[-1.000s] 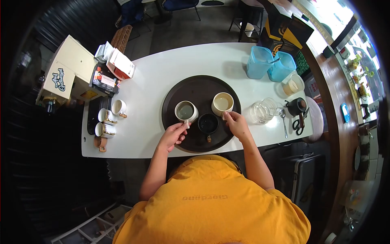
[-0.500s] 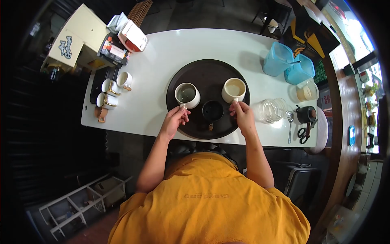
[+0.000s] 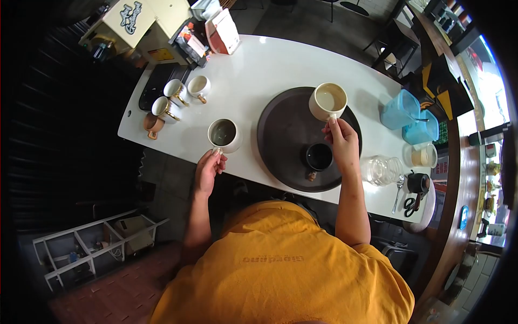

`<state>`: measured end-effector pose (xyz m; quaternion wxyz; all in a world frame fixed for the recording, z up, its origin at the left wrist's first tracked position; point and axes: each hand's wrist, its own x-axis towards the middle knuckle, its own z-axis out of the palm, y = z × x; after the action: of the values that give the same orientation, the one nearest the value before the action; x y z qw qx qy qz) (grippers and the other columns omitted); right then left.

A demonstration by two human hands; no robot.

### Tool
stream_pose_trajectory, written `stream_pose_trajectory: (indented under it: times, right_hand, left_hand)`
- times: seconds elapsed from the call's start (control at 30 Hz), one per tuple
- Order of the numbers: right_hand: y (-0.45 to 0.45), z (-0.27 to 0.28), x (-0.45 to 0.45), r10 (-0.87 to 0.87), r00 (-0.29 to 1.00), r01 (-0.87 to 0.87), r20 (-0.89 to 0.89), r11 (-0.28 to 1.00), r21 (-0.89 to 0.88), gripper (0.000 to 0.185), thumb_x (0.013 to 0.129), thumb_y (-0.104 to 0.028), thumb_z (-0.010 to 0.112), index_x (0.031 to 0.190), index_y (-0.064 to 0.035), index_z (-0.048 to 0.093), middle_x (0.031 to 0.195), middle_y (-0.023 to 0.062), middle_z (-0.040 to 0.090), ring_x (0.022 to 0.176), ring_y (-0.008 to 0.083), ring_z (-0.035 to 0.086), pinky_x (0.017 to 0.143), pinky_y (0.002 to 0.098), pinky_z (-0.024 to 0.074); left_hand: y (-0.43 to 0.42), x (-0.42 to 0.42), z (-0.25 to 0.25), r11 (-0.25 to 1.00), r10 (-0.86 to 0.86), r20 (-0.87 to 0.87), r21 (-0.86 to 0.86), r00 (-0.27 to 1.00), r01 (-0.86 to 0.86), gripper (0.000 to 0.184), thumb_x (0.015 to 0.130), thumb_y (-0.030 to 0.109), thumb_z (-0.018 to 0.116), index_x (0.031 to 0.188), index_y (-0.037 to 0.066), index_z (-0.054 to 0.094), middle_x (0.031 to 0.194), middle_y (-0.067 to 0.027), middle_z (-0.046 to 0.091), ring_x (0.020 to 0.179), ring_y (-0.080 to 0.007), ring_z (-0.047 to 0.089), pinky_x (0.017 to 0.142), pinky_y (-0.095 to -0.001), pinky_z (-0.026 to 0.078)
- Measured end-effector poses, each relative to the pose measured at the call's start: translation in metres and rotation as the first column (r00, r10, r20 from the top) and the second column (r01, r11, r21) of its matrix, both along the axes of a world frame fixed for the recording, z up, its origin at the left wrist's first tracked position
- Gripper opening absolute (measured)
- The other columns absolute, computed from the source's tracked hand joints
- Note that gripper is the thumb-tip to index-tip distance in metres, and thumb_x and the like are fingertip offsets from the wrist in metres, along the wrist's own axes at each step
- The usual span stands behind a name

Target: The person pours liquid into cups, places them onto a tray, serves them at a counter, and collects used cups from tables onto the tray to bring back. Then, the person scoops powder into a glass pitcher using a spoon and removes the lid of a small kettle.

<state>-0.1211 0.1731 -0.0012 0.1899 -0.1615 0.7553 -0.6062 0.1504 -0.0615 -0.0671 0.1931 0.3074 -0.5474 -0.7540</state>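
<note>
My left hand (image 3: 206,171) grips the handle of a white cup (image 3: 233,144) with a dark grey inside, held off the tray over the table's front edge. In my right hand (image 3: 342,141) is the handle of a cream cup (image 3: 321,112), which is over the back right part of the round dark tray (image 3: 280,135). A black cup (image 3: 319,156) with a brown handle stands on the tray, below and left of my right hand. Whether the cream cup touches the tray cannot be made out.
Several cups (image 3: 198,86) stand at the table's left, by a cream machine (image 3: 167,24). On the right are blue containers (image 3: 400,110), a glass jug (image 3: 380,170), a spoon (image 3: 397,194), a small black pot (image 3: 417,182) and scissors (image 3: 411,205). The white table (image 3: 280,59) extends behind the tray.
Both cups have come apart: the white one has moved left, off the tray, and the cream one to the right. The view has turned, and the black cup remains on the tray.
</note>
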Motion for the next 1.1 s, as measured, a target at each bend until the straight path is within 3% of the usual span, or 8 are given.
stream_pose_trajectory:
  times: [0.2, 0.43, 0.5, 0.6, 1.1]
  right_hand:
    - [-0.082, -0.001, 0.032, 0.065, 0.998, -0.064, 0.023, 0.997, -0.046, 0.032, 0.101, -0.025, 0.053, 0.095, 0.0036, 0.066, 0.077, 0.0038, 0.064, 0.068, 0.0101, 0.057, 0.067, 0.0260, 0.0481]
    - [-0.191, -0.051, 0.041, 0.107, 0.994, -0.107, 0.001, 0.992, -0.060, 0.036, 0.101, -0.028, 0.052, 0.094, 0.0048, 0.065, 0.077, 0.0065, 0.065, 0.070, 0.0119, 0.060, 0.069, 0.0279, 0.0497]
    - [-0.215, -0.060, 0.040, 0.116, 0.993, -0.116, -0.009, 0.992, -0.048, 0.038, 0.101, -0.029, 0.051, 0.095, 0.0052, 0.065, 0.079, 0.0077, 0.066, 0.072, 0.0128, 0.062, 0.070, 0.0288, 0.0502]
    - [-0.246, -0.069, 0.036, 0.138, 0.990, -0.137, -0.035, 0.989, 0.047, 0.038, 0.101, -0.031, 0.050, 0.098, 0.0047, 0.064, 0.080, 0.0073, 0.066, 0.072, 0.0132, 0.062, 0.070, 0.0294, 0.0503]
    - [-0.328, -0.097, 0.004, 0.229, 0.973, -0.225, -0.029, 0.968, 0.111, 0.042, 0.102, -0.033, 0.048, 0.101, 0.0049, 0.065, 0.081, 0.0088, 0.067, 0.073, 0.0148, 0.063, 0.072, 0.0312, 0.0502]
  left_hand:
    - [-0.051, 0.037, -0.012, 0.997, 0.070, 0.018, 0.014, 0.997, -0.070, 0.029, 0.099, 0.029, 0.053, 0.077, 0.010, 0.051, 0.081, -0.0038, 0.060, 0.067, -0.0082, 0.052, 0.059, -0.0222, 0.039]
    - [-0.108, 0.065, -0.022, 1.000, 0.001, 0.032, 0.017, 0.999, -0.002, 0.028, 0.098, 0.028, 0.053, 0.079, 0.008, 0.053, 0.079, -0.0016, 0.058, 0.066, -0.0073, 0.051, 0.059, -0.0222, 0.038]
    - [-0.122, 0.070, -0.027, 0.999, -0.034, 0.022, 0.001, 0.999, 0.034, 0.025, 0.099, 0.029, 0.052, 0.080, 0.012, 0.051, 0.084, -0.0047, 0.061, 0.067, -0.0090, 0.053, 0.060, -0.0227, 0.039]
    - [-0.134, 0.074, -0.032, 0.997, -0.078, 0.015, 0.000, 0.997, 0.078, 0.025, 0.099, 0.027, 0.052, 0.081, 0.011, 0.052, 0.083, -0.0038, 0.061, 0.067, -0.0084, 0.053, 0.059, -0.0226, 0.039]
    - [-0.138, 0.074, -0.043, 0.999, -0.018, 0.011, 0.048, 1.000, 0.017, 0.024, 0.097, 0.025, 0.054, 0.078, 0.011, 0.050, 0.083, -0.0039, 0.062, 0.067, -0.0079, 0.052, 0.059, -0.0226, 0.039]
